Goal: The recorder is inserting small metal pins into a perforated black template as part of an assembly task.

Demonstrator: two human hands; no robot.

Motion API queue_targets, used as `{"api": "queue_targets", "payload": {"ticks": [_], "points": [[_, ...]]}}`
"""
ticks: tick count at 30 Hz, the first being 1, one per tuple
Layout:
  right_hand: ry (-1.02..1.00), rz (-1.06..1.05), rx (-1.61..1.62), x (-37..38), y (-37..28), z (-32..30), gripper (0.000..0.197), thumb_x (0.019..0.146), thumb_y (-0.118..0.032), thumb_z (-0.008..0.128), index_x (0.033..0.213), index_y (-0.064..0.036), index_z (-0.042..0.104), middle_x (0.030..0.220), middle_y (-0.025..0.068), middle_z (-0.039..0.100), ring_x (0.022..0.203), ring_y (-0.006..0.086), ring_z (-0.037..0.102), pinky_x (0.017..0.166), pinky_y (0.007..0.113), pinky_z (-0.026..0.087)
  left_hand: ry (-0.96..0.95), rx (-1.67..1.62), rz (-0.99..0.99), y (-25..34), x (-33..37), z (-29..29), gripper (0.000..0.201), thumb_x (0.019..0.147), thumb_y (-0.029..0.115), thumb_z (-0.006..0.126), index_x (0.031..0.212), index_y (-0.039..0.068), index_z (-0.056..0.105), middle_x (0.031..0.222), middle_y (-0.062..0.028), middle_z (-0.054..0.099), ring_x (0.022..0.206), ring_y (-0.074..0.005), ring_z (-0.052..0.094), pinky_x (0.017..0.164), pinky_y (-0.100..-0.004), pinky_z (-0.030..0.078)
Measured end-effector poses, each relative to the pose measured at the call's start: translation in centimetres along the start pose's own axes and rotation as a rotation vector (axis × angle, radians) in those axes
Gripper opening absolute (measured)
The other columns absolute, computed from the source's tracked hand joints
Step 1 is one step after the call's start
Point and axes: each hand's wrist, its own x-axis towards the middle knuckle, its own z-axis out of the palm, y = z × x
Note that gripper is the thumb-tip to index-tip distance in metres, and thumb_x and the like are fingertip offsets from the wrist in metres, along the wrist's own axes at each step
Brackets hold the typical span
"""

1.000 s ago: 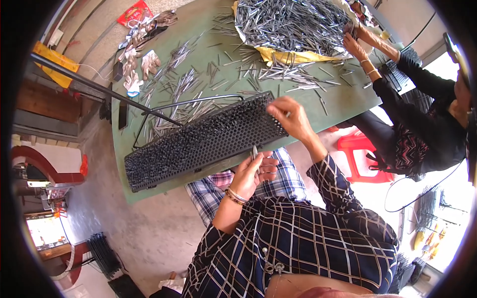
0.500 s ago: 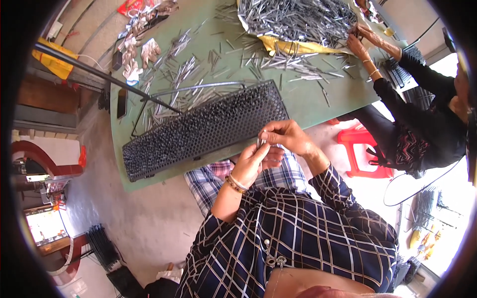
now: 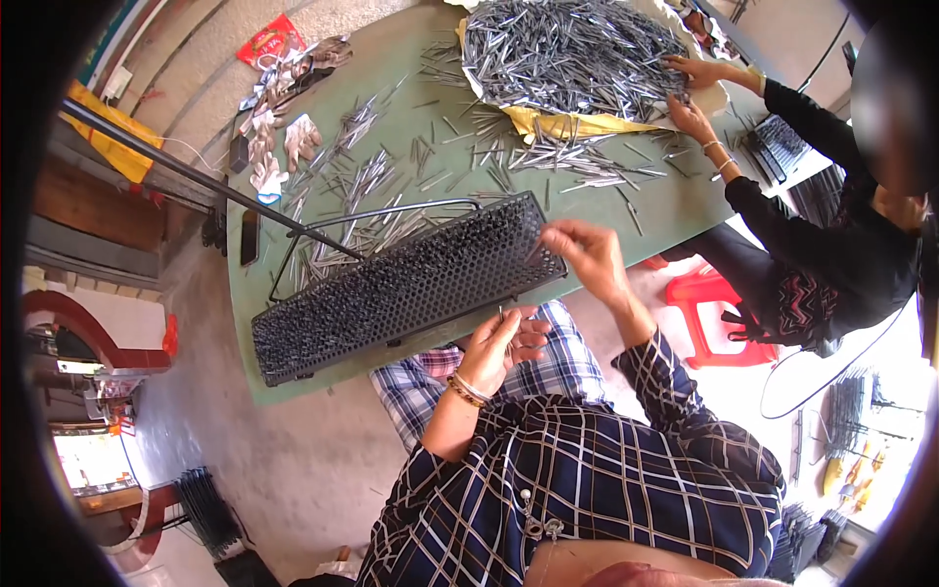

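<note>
**Two hands [image 3: 491,354] and thin metal rods at a black perforated rack [image 3: 468,279]**

The rack lies at a slant on a green table [image 3: 685,201], along the edge which is near to the person. I take its middle as the centre of a clock, with twelve at the top. Dark rod ends fill many of its holes, mainly toward nine o'clock and along the upper side; the holes of the lower right part are bare.

The left hand is at four o'clock, just outside the near edge. Its thumb and fingers are closed on small grey rods [image 3: 502,313], whose exact number I cannot tell. The right hand [image 3: 595,259] is between two and three o'clock, at the end of the rack. Its thumb and forefinger are pinched on one thin rod [image 3: 534,252], somewhat blurred.

A bent black wire frame [image 3: 421,204] runs along the upper side of the rack. At eleven o'clock loose rods [image 3: 364,181] are scattered, and a little before them lie pale work gloves [image 3: 301,141]. At one o'clock is a large heap of rods [image 3: 577,59]; a co-worker in dark sleeves [image 3: 797,210] has both hands at its right border. A red stool [image 3: 696,313] is at three o'clock.
</note>
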Motion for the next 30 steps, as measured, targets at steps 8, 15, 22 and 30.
{"api": "queue_targets", "payload": {"ticks": [8,15,22,30], "points": [[-0.081,-0.444,-0.45,6.9,1.3,-1.9,0.015,0.083,-0.02,0.065,0.09,-0.0063,0.066,0.081,0.0066,0.064,0.066,0.0208,0.057,0.064,0.033,0.044,-0.008,-0.002,-0.072,-0.9,-0.4,0.3,0.036,0.098,0.025,0.041,0.121,-0.001,0.05,0.105,-0.0148,0.062,0.088,-0.0161,0.064,0.072,-0.0282,0.055],[-0.141,-0.365,-0.416,7.8,2.3,-1.8,0.015,0.083,-0.018,0.066,0.092,-0.0051,0.067,0.084,0.0063,0.066,0.074,0.0179,0.06,0.069,0.03,0.046,0.018,-0.019,-0.079,-1.1,-0.7,-0.2,0.035,0.097,0.024,0.042,0.121,-0.001,0.05,0.104,-0.0145,0.063,0.087,-0.0161,0.064,0.072,-0.028,0.055],[-0.264,-0.458,-0.431,9.3,2.2,-1.9,0.017,0.083,-0.02,0.066,0.092,-0.0048,0.066,0.086,0.0071,0.066,0.079,0.0221,0.062,0.071,0.032,0.047,0.026,-0.031,-0.11,-1.0,-0.6,0.6,0.034,0.097,0.023,0.042,0.119,-0.001,0.052,0.103,-0.014,0.063,0.087,-0.0162,0.064,0.071,-0.0274,0.055],[-0.445,-0.479,-0.388,10.4,2.2,-2.6,0.019,0.083,-0.021,0.065,0.092,-0.0036,0.067,0.087,0.01,0.066,0.08,0.0257,0.063,0.072,0.033,0.049,0.011,-0.057,-0.12,-1.3,-0.8,0.1,0.033,0.097,0.021,0.042,0.12,-0.002,0.051,0.103,-0.014,0.063,0.087,-0.0159,0.064,0.071,-0.0267,0.055]]}}
